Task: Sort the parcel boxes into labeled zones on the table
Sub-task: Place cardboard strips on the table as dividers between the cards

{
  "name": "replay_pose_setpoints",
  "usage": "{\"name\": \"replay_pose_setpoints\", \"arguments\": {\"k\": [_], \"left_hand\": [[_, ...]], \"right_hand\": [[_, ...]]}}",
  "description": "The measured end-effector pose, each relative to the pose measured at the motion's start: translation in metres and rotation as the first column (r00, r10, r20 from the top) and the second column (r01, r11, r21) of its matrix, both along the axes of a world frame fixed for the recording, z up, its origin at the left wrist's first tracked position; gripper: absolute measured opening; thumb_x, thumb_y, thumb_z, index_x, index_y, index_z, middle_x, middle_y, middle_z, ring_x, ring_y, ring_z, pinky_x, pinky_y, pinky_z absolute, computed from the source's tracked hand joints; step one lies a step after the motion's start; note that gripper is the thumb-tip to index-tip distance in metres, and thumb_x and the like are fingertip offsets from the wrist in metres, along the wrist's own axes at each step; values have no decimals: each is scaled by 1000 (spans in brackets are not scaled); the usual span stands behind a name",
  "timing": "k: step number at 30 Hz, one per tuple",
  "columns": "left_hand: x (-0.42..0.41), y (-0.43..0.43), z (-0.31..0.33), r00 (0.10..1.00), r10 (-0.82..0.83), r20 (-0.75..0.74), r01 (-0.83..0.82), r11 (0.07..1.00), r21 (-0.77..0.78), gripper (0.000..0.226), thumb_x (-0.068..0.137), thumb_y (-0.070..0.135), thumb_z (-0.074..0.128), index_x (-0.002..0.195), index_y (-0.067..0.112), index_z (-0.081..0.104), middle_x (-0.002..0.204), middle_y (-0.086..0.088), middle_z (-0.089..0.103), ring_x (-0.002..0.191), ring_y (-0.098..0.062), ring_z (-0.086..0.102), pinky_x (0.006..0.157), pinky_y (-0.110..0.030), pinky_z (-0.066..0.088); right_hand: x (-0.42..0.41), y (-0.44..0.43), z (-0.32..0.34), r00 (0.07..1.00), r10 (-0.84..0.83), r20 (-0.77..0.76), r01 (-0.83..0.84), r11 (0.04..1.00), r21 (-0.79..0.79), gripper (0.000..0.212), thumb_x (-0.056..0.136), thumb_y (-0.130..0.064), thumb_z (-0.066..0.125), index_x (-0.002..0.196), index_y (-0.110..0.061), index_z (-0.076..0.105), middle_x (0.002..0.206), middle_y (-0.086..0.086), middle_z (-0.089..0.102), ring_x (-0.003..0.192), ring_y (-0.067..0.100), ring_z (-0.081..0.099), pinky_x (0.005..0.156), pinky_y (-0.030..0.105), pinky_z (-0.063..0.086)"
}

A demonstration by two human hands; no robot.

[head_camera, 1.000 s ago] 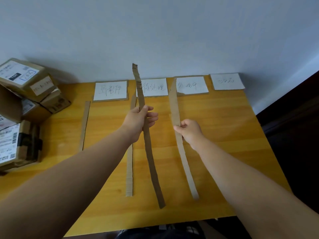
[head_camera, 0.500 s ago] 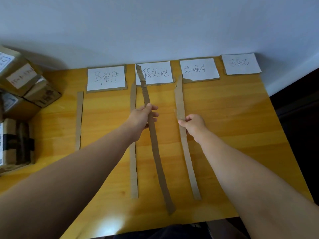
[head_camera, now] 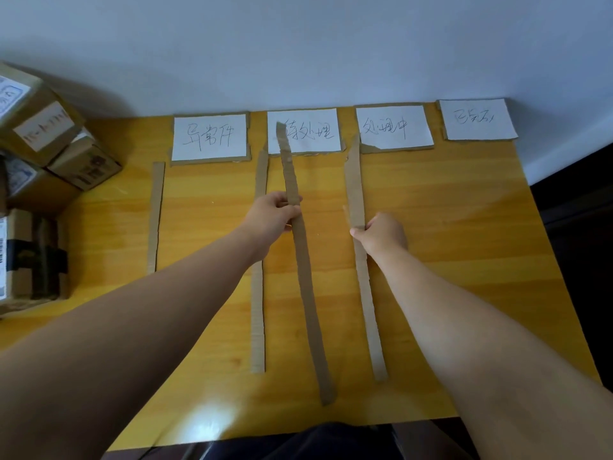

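While left grip (head_camera: 268,217) holds slanted strip (head_camera: 306,293) | right grip (head_camera: 381,235) pinches rightmost strip (head_camera: 355,180) | labels: 异常件 (head_camera: 209,137), 待处理 (head_camera: 315,132), 处理中 (head_camera: 393,127)

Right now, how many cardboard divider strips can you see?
4. The far-left strip lies flat near the boxes; the second strip lies by the left forearm; the left hand grips the third strip; the right hand pinches the fourth strip. None seems hidden.

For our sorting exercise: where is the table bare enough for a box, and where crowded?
Free: right of the right hand and right strip; between the leftmost strip and second strip. Crowded: around the left hand and middle strip; boxes at left.
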State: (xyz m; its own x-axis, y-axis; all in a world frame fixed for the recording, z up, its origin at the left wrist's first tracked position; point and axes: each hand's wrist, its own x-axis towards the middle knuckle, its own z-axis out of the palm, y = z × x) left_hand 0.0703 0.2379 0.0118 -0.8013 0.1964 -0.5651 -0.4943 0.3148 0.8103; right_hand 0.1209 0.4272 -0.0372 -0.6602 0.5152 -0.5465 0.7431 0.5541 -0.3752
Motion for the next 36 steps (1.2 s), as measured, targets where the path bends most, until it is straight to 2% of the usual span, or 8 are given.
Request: {"name": "replay_pose_setpoints", "arguments": {"k": [4, 9, 11, 14, 17, 25, 31, 36], "left_hand": [[1, 2, 2, 1000, -7, -14, 7, 1000, 21, 11, 92, 8, 59, 102, 13, 62, 86, 0, 62, 81, -15, 59, 68, -24, 46], [3, 6, 12, 996, 50, -75, -47, 998, 39, 7, 90, 14, 64, 94, 10, 59, 83, -2, 66, 73, -13, 63, 61, -19, 48], [3, 8, 21, 990, 78, -119, -72, 996, 55, 10, 90, 17, 65, 88, 10, 57, 80, -3, 66, 67, -12, 62, 56, -18, 49], [6, 14, 36, 984, 60, -167, -47, 995, 84, 14, 90, 18, 65, 84, 11, 55, 76, -3, 64, 57, -10, 58, 52, -17, 49], [10, 25, 50, 978, 35, -203, -19, 997, 80, 13, 91, 18, 64, 84, 11, 55, 73, -3, 63, 53, -8, 57, 50, -17, 48], [33, 81, 75, 972, -1, -237, 26, 994, 104, 13, 92, 20, 62, 90, 8, 56, 75, -2, 59, 59, -11, 55, 55, -18, 49], [46, 115, 67, 930, -254, -266, 216, 963, -163, 25, 94, 33, 56, 106, 12, 57, 96, 0, 59, 86, -18, 56, 71, -27, 47], [61, 131, 28, 752, -654, -84, 446, 599, -665, 58, 93, 48, 49, 143, 21, 36, 145, -15, 33, 128, -36, 40, 103, -44, 38]], "right_hand": [[-1, -1, 2, 1000, 4, 22, -6, 997, 78, 38, 87, -38, 66, 110, -11, 53, 102, 6, 63, 90, 27, 61, 55, 31, 40], [4, -3, 20, 978, -15, -210, 11, 1000, -17, 21, 94, -31, 58, 105, -13, 54, 95, -1, 57, 84, 19, 54, 68, 32, 45], [8, -5, 33, 952, -57, -301, -13, 973, -228, 20, 96, -32, 54, 101, -13, 56, 87, -2, 57, 80, 17, 55, 70, 31, 49], [16, -13, 60, 966, -132, -221, -62, 714, -697, 28, 97, -38, 51, 100, -12, 60, 77, 4, 63, 69, 17, 60, 61, 26, 52], [23, -19, 84, 965, -118, -234, -124, 582, -804, 32, 98, -42, 49, 98, -12, 63, 80, 7, 66, 68, 17, 63, 61, 26, 52], [36, 15, 109, 886, -136, -444, -184, 775, -604, 10, 96, -24, 56, 93, -15, 59, 92, 7, 67, 82, 21, 61, 68, 31, 46], [57, 81, 110, 868, -216, -448, -68, 840, -538, 10, 97, -18, 55, 103, -11, 58, 93, 6, 65, 78, 12, 62, 67, 25, 44], [72, 135, 92, 868, -361, -341, 117, 815, -567, 9, 97, -16, 54, 102, -10, 58, 84, 3, 62, 72, 14, 57, 59, 25, 42]]}}
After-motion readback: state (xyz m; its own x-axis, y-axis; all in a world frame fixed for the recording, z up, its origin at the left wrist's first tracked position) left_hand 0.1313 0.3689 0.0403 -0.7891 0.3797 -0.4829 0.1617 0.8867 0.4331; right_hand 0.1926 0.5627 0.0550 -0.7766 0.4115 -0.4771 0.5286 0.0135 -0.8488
